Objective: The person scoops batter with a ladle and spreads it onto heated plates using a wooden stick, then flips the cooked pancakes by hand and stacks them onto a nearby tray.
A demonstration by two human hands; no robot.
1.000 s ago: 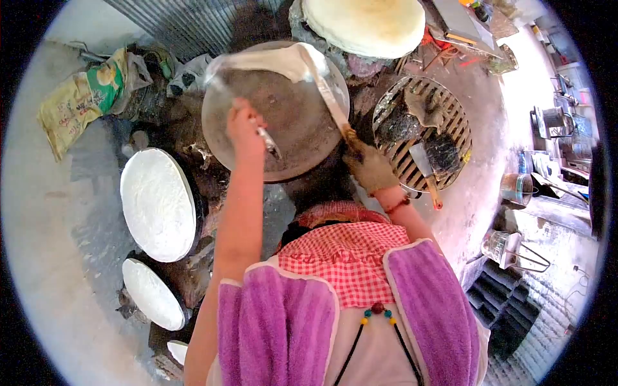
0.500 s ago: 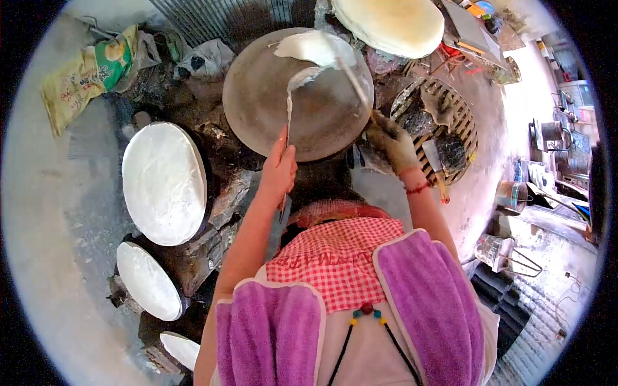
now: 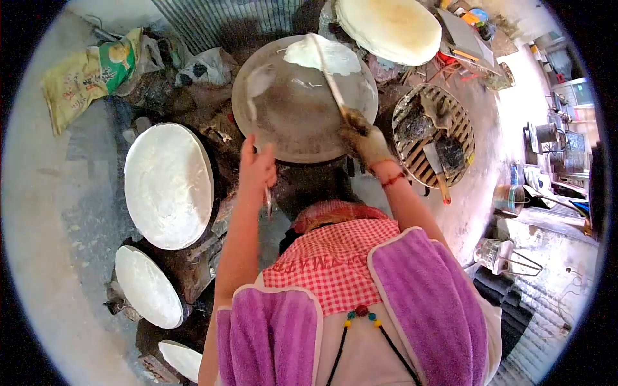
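Observation:
In front of me lies a round grey griddle [image 3: 290, 132], with a patch of white batter [image 3: 341, 59] on its far part. My left hand [image 3: 257, 168] is closed round the thin handle of a ladle [image 3: 261, 83]; the ladle's head is smeared by motion over the griddle's left side. A dark-stained glove covers my right hand [image 3: 365, 138], which grips a long wooden stick [image 3: 331, 80] near the griddle's right edge. The far end of this stick reaches onto the batter.
A pale stack of round flatbreads [image 3: 389, 29] is at the back right. A slatted basket [image 3: 460, 154] holds dark lumps and a wooden-handled scraper [image 3: 436, 167]. White-topped round pieces [image 3: 168, 186] line the left. A yellow-green sack [image 3: 90, 77] leans on the left wall.
The ladle has swung left, away from the batter, and my left hand has shifted left and slightly nearer. My right hand has moved left with the stick, still gripping it.

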